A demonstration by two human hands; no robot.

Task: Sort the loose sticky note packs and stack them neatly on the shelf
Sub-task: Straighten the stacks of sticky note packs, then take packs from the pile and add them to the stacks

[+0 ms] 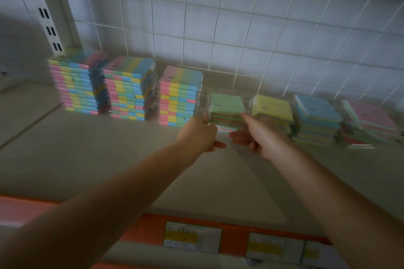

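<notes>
- Placement of the green-topped stack of sticky note packs (pixel 227 113) is judged to be the step in hand; it is seen between the two hands, at the back of the shelf (pixel 109 159).
- The left edge is touched by the left hand (pixel 200 133), the right edge by the right hand (pixel 258 135); the stack appears to be gripped from both sides, though blur hides the fingertips.
- The stack lies straight ahead of both hands, neither being clearly nearer.
- It stands between the tall multicolour stack (pixel 179 96) on the left and the yellow-topped stack (pixel 271 111) on the right, its faces roughly parallel to the shelf front.
- Squaring against these neighbours is judged the next requirement.
</notes>
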